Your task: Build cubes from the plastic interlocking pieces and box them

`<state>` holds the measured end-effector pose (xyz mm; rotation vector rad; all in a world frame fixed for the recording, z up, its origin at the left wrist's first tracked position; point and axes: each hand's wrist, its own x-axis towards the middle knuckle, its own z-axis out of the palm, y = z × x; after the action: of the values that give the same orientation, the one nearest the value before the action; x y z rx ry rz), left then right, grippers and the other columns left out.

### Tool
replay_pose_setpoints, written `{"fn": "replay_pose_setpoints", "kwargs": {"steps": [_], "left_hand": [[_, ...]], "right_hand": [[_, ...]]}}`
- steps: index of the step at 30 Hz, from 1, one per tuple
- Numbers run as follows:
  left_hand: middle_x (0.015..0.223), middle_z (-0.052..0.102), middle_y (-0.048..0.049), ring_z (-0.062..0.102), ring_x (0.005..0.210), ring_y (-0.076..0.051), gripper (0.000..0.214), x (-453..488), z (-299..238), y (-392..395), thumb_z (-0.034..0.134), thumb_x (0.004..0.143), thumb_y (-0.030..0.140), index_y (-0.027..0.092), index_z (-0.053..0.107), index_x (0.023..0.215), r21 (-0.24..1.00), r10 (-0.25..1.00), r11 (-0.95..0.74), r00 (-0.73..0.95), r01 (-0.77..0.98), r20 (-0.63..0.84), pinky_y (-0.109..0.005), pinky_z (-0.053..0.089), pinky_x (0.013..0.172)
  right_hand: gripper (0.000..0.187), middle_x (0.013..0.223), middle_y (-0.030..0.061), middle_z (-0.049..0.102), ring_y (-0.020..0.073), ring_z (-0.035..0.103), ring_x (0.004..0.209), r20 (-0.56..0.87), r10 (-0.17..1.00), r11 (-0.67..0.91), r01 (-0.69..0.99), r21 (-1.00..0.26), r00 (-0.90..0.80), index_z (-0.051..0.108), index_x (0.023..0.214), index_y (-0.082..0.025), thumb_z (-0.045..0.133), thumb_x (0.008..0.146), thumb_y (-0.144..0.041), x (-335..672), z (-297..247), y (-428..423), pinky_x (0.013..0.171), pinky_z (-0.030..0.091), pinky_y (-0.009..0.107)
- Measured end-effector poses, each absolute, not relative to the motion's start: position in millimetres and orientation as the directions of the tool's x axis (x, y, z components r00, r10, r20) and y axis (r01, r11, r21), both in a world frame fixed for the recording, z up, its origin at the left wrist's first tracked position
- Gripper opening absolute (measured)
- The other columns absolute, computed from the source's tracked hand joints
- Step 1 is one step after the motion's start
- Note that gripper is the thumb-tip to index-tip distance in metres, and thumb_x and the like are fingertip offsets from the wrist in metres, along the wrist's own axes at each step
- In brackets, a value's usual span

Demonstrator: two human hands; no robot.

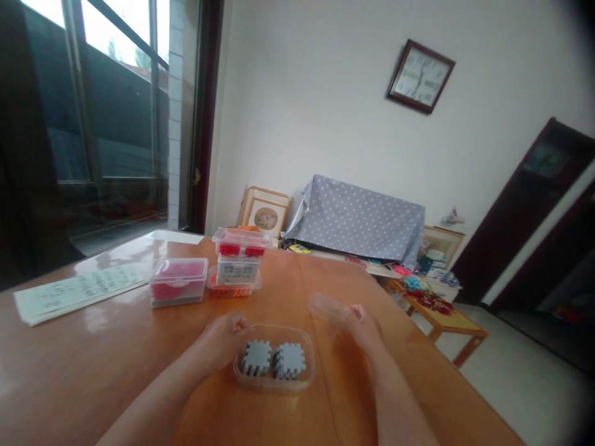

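Note:
A clear plastic container (pixel 274 388) stands on the wooden table before me. Inside it are two stacks of grey foam puzzle tiles with notched edges, a left stack (pixel 256 357) and a right stack (pixel 289 360). My left hand (pixel 225 337) is closed at the container's left rim, its fingers curled over the edge. To the right, my right hand (pixel 365 327) pinches the end of a clear plastic lid (pixel 329 308), held apart from the container and tilted above the table.
Further back are a lidded box with pink contents (pixel 179 283) and a pile of stacked containers (pixel 238 263) with red and orange pieces. Printed sheets (pixel 81 291) lie at the left. Beyond the table are a dotted cloth cover (pixel 362 217) and a low wooden stool (pixel 441 319).

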<state>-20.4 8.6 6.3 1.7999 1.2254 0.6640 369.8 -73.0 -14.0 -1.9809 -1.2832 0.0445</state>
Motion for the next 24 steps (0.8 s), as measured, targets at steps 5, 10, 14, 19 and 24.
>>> {"fn": "replay_pose_setpoints", "kwargs": {"steps": [5,10,14,19,24], "left_hand": [[0.057,0.062,0.0012,0.056,0.052,-0.015,0.016,-19,10,5,0.055,0.074,0.033,0.018,0.06,0.075,0.869,0.928,-0.152,0.372,0.471,-0.04,-0.023,0.034,0.048],[0.059,0.063,0.0,0.057,0.054,-0.015,0.015,-20,15,1,0.057,0.075,0.033,0.018,0.06,0.074,0.869,0.936,-0.147,0.349,0.473,-0.032,-0.023,0.035,0.049],[0.06,0.064,-0.0004,0.057,0.054,-0.015,0.014,-21,15,0,0.055,0.076,0.03,0.017,0.061,0.077,0.857,0.935,-0.162,0.355,0.489,-0.026,-0.023,0.034,0.05],[0.061,0.064,-0.001,0.057,0.055,-0.015,0.014,-20,14,-1,0.053,0.076,0.028,0.017,0.06,0.074,0.848,0.933,-0.21,0.359,0.487,0.025,-0.023,0.033,0.049],[0.06,0.064,0.0001,0.058,0.054,-0.015,0.013,-18,14,1,0.055,0.074,0.029,0.018,0.061,0.075,0.857,0.928,-0.196,0.372,0.477,0.005,-0.024,0.036,0.051]], "right_hand": [[0.015,0.088,0.0049,0.073,0.0208,0.065,0.084,0.331,0.854,-0.197,0.838,-0.509,0.402,0.069,0.082,-0.023,0.057,0.081,-0.032,365,-19,-67,0.076,0.047,0.03],[0.01,0.08,0.0023,0.07,0.0196,0.063,0.078,0.288,0.903,-0.173,0.882,-0.438,0.32,0.067,0.073,-0.024,0.059,0.078,-0.028,357,-24,-66,0.071,0.044,0.028],[0.008,0.084,0.0038,0.069,0.0203,0.063,0.08,0.274,0.915,-0.177,0.904,-0.39,0.297,0.067,0.073,-0.024,0.06,0.077,-0.023,353,-29,-66,0.071,0.042,0.029],[0.017,0.078,0.0036,0.068,0.0193,0.061,0.078,0.266,0.914,-0.214,0.92,-0.327,0.307,0.064,0.068,-0.023,0.053,0.08,-0.018,350,-27,-65,0.07,0.04,0.028],[0.024,0.08,0.0052,0.069,0.0191,0.06,0.077,0.278,0.913,-0.222,0.935,-0.276,0.299,0.063,0.065,-0.022,0.049,0.083,-0.015,345,-21,-68,0.069,0.038,0.028]]}}
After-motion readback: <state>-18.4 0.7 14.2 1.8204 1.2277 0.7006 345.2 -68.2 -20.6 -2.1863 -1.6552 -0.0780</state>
